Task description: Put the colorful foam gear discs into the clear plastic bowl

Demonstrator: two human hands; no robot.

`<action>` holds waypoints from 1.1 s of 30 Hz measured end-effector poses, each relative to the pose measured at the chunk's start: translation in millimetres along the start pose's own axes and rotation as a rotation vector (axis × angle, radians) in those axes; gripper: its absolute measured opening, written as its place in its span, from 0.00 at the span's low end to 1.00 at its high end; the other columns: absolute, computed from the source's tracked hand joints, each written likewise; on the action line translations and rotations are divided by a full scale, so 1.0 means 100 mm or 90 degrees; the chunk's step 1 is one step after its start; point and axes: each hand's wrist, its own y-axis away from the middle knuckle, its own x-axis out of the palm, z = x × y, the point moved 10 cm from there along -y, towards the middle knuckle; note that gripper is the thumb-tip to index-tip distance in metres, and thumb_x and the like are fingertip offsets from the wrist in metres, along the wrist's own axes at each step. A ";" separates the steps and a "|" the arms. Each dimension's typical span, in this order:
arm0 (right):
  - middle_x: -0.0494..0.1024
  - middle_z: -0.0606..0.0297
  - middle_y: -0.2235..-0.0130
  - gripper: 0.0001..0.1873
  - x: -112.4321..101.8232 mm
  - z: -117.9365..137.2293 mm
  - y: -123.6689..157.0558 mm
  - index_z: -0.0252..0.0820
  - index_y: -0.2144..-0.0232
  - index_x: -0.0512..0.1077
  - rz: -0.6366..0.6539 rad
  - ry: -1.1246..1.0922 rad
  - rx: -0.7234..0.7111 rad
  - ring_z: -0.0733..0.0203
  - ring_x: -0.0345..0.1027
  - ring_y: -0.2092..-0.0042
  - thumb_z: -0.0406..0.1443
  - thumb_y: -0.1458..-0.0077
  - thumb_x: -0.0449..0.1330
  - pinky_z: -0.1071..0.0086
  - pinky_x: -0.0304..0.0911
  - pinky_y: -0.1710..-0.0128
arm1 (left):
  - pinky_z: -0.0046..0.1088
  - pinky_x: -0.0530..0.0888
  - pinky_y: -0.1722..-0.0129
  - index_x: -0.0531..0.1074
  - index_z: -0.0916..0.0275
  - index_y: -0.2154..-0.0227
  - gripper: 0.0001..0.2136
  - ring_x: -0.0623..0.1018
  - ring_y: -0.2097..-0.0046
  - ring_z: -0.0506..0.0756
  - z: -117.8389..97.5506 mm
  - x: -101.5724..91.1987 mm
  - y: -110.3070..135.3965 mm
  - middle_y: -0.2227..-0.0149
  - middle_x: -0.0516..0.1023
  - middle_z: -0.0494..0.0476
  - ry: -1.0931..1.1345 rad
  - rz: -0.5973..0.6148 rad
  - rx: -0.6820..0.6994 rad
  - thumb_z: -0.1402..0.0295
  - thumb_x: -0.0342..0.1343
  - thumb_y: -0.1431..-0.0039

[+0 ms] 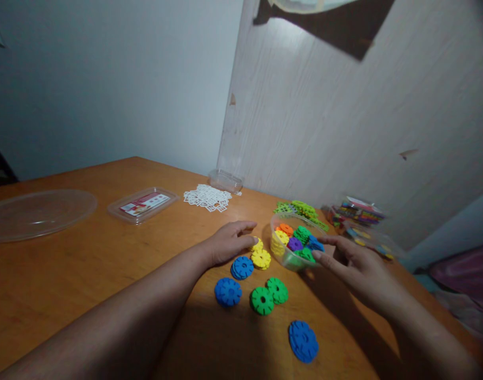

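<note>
My left hand (230,244) rests on the table with its fingers apart, the thumb touching a small stack of yellow notched discs (261,258). To the right, my right hand (354,264) reaches over the rim of a clear plastic tub (292,262). Its thumb and fingers close around blue notched discs (315,244) at the tub's right side. Inside the tub sit orange discs (285,229), purple discs (294,244), and yellow and green ones. Nearer me lie green discs (262,301) and blue stacks, one (228,292) at left and another (303,341) at front right.
White lattice pieces (207,197) lie in a pile before a clear container (225,181). Lime-green pieces (302,209) are heaped behind the tub. Boxes of coloured pieces (360,211) stand at right. A labelled lid (143,205) and a round clear lid (43,214) lie left.
</note>
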 end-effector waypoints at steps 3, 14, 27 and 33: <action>0.72 0.66 0.73 0.25 -0.04 -0.03 0.01 0.40 0.53 0.74 -0.022 -0.073 -0.014 0.60 0.65 0.71 0.53 0.40 0.57 0.67 0.59 0.72 | 0.46 0.68 0.38 0.73 0.63 0.43 0.27 0.70 0.37 0.67 0.01 -0.01 -0.01 0.36 0.69 0.67 0.001 -0.006 0.000 0.61 0.61 0.46; 0.72 0.68 0.71 0.05 0.72 0.68 0.50 0.44 0.65 0.71 0.343 -0.027 -0.122 0.66 0.62 0.71 0.39 0.41 0.59 0.72 0.53 0.74 | 0.44 0.67 0.37 0.72 0.64 0.42 0.28 0.70 0.37 0.66 0.05 -0.01 -0.01 0.36 0.69 0.67 0.001 0.001 0.009 0.60 0.62 0.46; 0.75 0.67 0.69 0.07 0.82 0.73 0.43 0.43 0.64 0.74 0.316 0.042 -0.111 0.64 0.65 0.68 0.39 0.44 0.62 0.71 0.53 0.72 | 0.45 0.67 0.37 0.72 0.65 0.42 0.27 0.69 0.36 0.67 0.05 -0.02 -0.01 0.35 0.68 0.67 -0.002 -0.003 0.006 0.61 0.61 0.45; 0.70 0.70 0.74 0.19 0.42 0.57 0.33 0.45 0.48 0.71 0.205 -0.070 -0.091 0.66 0.61 0.74 0.43 0.40 0.60 0.72 0.50 0.77 | 0.46 0.66 0.36 0.70 0.66 0.41 0.29 0.69 0.36 0.67 0.06 -0.01 -0.03 0.35 0.67 0.69 -0.008 0.005 0.011 0.61 0.61 0.45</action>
